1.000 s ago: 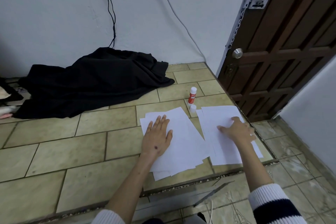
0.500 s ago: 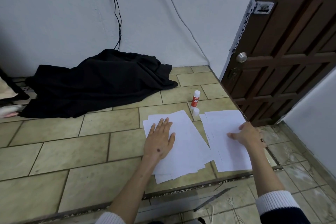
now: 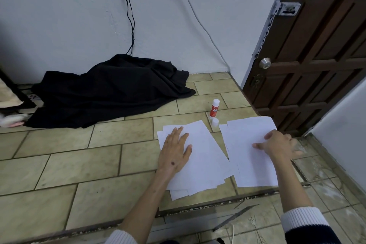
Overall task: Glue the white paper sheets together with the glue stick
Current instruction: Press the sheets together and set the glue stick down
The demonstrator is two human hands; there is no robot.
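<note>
Hands on two paper stacks, tiled floor.
Left hand (image 3: 176, 152) lies flat, fingers spread, on left stack (image 3: 206, 162); right hand (image 3: 277, 144) pinches right stack's (image 3: 247, 156) top sheet. Glue stick (image 3: 214, 109) stands at 1 o'clock from left hand, apart.

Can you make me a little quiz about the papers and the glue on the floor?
1. True or false: the left hand lies flat on the left paper pile.
2. What stands upright beyond the papers?
3. Which hand holds the right paper pile: A left, B right?

Key:
1. True.
2. The glue stick, with its cap beside it.
3. B, the right hand.
</note>
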